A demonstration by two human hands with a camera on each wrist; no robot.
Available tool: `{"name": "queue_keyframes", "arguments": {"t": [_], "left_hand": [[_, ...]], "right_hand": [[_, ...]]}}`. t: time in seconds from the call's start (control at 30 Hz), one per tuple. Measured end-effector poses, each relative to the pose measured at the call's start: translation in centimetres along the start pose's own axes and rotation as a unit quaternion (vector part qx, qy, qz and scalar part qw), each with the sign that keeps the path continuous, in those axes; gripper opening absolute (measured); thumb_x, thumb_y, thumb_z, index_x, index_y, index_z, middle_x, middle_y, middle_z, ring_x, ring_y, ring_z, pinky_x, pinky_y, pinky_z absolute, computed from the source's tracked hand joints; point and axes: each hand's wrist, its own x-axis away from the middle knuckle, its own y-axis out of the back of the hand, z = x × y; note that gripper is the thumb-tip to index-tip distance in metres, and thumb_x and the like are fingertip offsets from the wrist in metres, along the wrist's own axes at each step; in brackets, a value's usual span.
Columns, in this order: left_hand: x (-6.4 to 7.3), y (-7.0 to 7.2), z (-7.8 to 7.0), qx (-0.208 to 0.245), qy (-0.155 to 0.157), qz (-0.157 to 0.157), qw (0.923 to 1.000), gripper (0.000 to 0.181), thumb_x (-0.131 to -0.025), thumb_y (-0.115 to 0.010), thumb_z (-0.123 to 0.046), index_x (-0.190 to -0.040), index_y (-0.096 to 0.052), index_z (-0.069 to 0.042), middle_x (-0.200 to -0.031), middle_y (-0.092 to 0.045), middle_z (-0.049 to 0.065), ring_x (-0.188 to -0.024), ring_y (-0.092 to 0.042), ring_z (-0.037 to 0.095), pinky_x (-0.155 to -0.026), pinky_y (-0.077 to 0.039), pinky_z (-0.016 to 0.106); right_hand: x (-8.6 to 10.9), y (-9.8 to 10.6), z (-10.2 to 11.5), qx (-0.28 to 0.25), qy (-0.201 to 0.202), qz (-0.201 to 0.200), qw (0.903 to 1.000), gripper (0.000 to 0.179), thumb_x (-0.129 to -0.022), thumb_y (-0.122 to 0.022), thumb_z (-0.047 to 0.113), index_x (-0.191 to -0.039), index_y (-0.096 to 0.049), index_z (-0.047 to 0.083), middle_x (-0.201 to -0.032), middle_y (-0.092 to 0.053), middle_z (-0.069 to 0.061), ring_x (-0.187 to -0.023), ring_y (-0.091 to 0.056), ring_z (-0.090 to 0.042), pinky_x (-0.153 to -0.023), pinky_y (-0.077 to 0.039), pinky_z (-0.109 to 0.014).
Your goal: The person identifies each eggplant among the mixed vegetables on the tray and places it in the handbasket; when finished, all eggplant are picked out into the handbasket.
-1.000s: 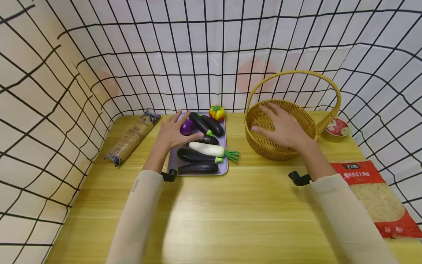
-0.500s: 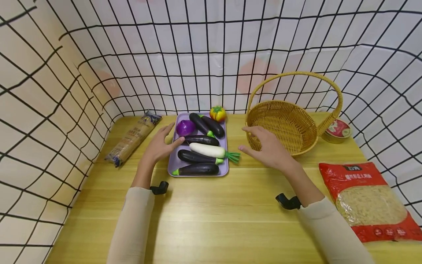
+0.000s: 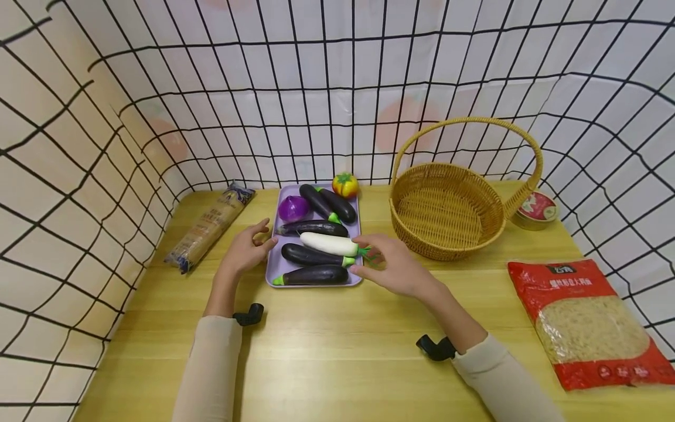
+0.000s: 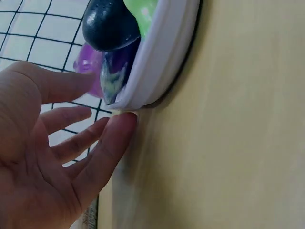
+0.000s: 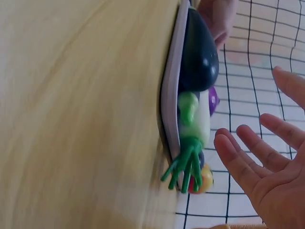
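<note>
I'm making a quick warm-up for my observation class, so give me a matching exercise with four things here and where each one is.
Things:
1. White radish
2. Wicker basket
3. Left hand
4. Red food packet

Places:
A. Beside the left edge of the lavender tray
B. Flat, in front of the round tin
C. In the tray, between two dark eggplants
D. Right of the tray, with an arched handle

Right pairs: 1-C, 2-D, 3-A, 4-B

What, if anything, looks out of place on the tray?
The white radish pokes its green leaves over the rim of the tray, while the black eggplants lie within it. Nothing looks spilled or damaged.
</note>
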Motion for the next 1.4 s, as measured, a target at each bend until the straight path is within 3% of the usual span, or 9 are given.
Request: {"name": "queue_keyframes", "arguments": {"t": [0.1,0.2,0.5,0.67,0.9,1.03,1.17,1.27,1.4], "left_hand": [[-0.3,-0.2,0.4,0.023,0.003,0.002,0.9997,0.067,-0.100,-0.065,-0.022,-0.161,-0.037,-0.013,-0.150,-0.051,0.020,-0.092,-0.071,0.029,-0.067,-0.063,0.033],[-0.4,-0.3,0.7,0.027,0.002,0.006,0.9996,0.066,-0.099,-0.066,-0.014,-0.160,-0.039,-0.012,-0.147,-0.053,0.022,-0.089,-0.070,0.026,-0.065,-0.063,0.032],[-0.4,-0.6,0.8,0.048,0.012,0.009,0.9987,0.064,-0.099,-0.066,-0.009,-0.158,-0.043,-0.013,-0.153,-0.050,0.018,-0.098,-0.067,0.031,-0.067,-0.064,0.033],[-0.6,-0.8,0.8,0.045,0.010,0.002,0.9989,0.063,-0.098,-0.066,-0.009,-0.157,-0.045,-0.014,-0.151,-0.052,0.017,-0.095,-0.065,0.029,-0.067,-0.064,0.032],[-0.6,-0.9,1.1,0.042,0.020,-0.006,0.9989,0.063,-0.097,-0.067,-0.009,-0.157,-0.046,-0.016,-0.151,-0.053,0.016,-0.094,-0.062,0.027,-0.068,-0.064,0.032],[-0.6,-1.0,1.2,0.048,0.021,-0.006,0.9986,0.063,-0.097,-0.067,-0.010,-0.156,-0.046,-0.017,-0.150,-0.053,0.016,-0.091,-0.060,0.026,-0.068,-0.064,0.033],[-0.7,-1.0,1.3,0.052,0.021,-0.007,0.9984,0.063,-0.097,-0.067,-0.010,-0.156,-0.047,-0.018,-0.148,-0.055,0.015,-0.090,-0.057,0.024,-0.068,-0.064,0.032],[-0.7,-1.0,1.3,0.056,0.028,-0.009,0.9980,0.063,-0.097,-0.068,-0.010,-0.156,-0.047,-0.020,-0.146,-0.055,0.014,-0.091,-0.055,0.023,-0.067,-0.064,0.032],[-0.6,-1.0,1.4,0.060,0.028,-0.010,0.9977,0.063,-0.097,-0.067,-0.010,-0.156,-0.047,-0.018,-0.147,-0.055,0.016,-0.092,-0.057,0.023,-0.067,-0.064,0.031]], "right_hand": [[-0.2,-0.7,0.3,-0.010,0.003,0.019,0.9998,0.065,-0.094,-0.075,0.043,-0.147,-0.055,0.011,-0.138,-0.061,-0.014,-0.114,-0.067,-0.033,-0.097,-0.060,-0.048],[-0.4,-1.3,0.3,-0.015,0.007,0.031,0.9994,0.064,-0.094,-0.075,0.042,-0.145,-0.056,0.009,-0.135,-0.063,-0.014,-0.111,-0.068,-0.031,-0.095,-0.061,-0.045],[-0.9,-2.8,0.1,0.001,0.023,0.040,0.9989,0.059,-0.092,-0.077,0.042,-0.142,-0.062,0.013,-0.130,-0.065,-0.009,-0.102,-0.069,-0.024,-0.087,-0.062,-0.031],[-1.1,-3.5,0.0,0.019,0.025,0.034,0.9989,0.056,-0.092,-0.078,0.040,-0.140,-0.064,0.015,-0.130,-0.065,-0.009,-0.100,-0.069,-0.022,-0.084,-0.062,-0.030],[-1.7,-4.7,0.2,0.084,0.033,0.027,0.9956,0.054,-0.090,-0.080,0.039,-0.137,-0.067,0.015,-0.123,-0.065,-0.007,-0.094,-0.063,-0.020,-0.079,-0.054,-0.030],[-1.8,-5.1,0.2,0.109,0.026,0.020,0.9936,0.056,-0.090,-0.080,0.036,-0.139,-0.065,0.016,-0.125,-0.064,-0.008,-0.093,-0.060,-0.019,-0.080,-0.053,-0.035],[-1.9,-5.3,0.1,0.125,0.015,0.019,0.9919,0.055,-0.091,-0.079,0.035,-0.141,-0.064,0.017,-0.126,-0.063,-0.006,-0.103,-0.060,-0.020,-0.089,-0.056,-0.040],[-2.0,-5.4,0.1,0.125,0.013,0.021,0.9919,0.052,-0.093,-0.077,0.035,-0.140,-0.065,0.016,-0.126,-0.062,-0.007,-0.111,-0.061,-0.022,-0.096,-0.055,-0.042],[-1.8,-5.3,0.0,0.114,0.007,0.020,0.9932,0.050,-0.095,-0.075,0.035,-0.141,-0.065,0.017,-0.127,-0.060,-0.007,-0.109,-0.059,-0.021,-0.094,-0.054,-0.041]]}}
